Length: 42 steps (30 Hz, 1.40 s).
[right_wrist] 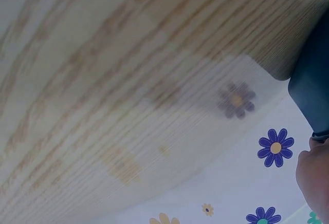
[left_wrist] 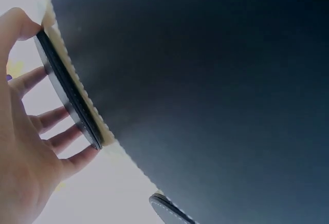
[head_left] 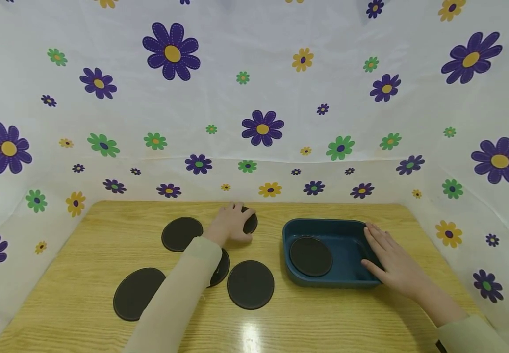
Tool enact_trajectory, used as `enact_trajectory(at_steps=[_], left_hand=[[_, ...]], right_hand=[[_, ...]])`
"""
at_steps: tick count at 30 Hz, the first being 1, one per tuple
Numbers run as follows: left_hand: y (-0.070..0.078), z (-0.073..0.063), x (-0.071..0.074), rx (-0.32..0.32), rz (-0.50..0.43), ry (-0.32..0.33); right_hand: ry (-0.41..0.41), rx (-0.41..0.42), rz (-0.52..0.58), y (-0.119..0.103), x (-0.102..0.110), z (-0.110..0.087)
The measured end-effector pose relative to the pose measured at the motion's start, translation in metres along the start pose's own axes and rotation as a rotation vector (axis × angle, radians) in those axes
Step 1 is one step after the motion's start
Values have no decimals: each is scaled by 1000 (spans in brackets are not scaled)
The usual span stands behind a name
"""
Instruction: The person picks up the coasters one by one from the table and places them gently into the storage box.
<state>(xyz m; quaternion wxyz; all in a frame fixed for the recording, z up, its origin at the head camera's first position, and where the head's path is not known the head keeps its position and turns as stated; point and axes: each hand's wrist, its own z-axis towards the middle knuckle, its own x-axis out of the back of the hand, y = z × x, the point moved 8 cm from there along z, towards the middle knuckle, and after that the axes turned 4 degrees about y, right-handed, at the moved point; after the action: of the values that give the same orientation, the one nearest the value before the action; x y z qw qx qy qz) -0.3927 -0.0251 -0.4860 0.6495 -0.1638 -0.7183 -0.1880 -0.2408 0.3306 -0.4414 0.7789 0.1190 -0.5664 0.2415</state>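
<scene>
My left hand (head_left: 232,223) is at the back of the wooden table, gripping a black round coaster (head_left: 250,221) by its edges. In the left wrist view, thumb and fingers span this stitched-edge coaster (left_wrist: 69,90). Under the left forearm lies another coaster (head_left: 221,268), partly hidden by the sleeve. On the right stands a dark blue rectangular box (head_left: 351,283) with one coaster (head_left: 311,256) inside, at its left end. My right hand (head_left: 391,260) rests on the box's right end, fingers straight along the rim.
More black coasters lie on the table: one at back left (head_left: 179,233), one at front left (head_left: 139,294), one left of the box (head_left: 251,284). Flower-printed white cloth (head_left: 219,98) rises behind the table (head_left: 316,318) and along both sides.
</scene>
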Motion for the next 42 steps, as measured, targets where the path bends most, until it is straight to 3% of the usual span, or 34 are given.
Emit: enact_trajectory(at_steps=[11,20,30,42], left_hand=[[-2,-4,3,-10,17,10],[7,-9,25,-87,46,85],[48,-17,59,-242,67,155],[107,-18,78,-377,108,194]], right_hand=[[7,12,-7,0,-4,0],[14,10,11,0,-3,0],[10,6,12,0,-1,0],[38,35,15,0,-2,-1]])
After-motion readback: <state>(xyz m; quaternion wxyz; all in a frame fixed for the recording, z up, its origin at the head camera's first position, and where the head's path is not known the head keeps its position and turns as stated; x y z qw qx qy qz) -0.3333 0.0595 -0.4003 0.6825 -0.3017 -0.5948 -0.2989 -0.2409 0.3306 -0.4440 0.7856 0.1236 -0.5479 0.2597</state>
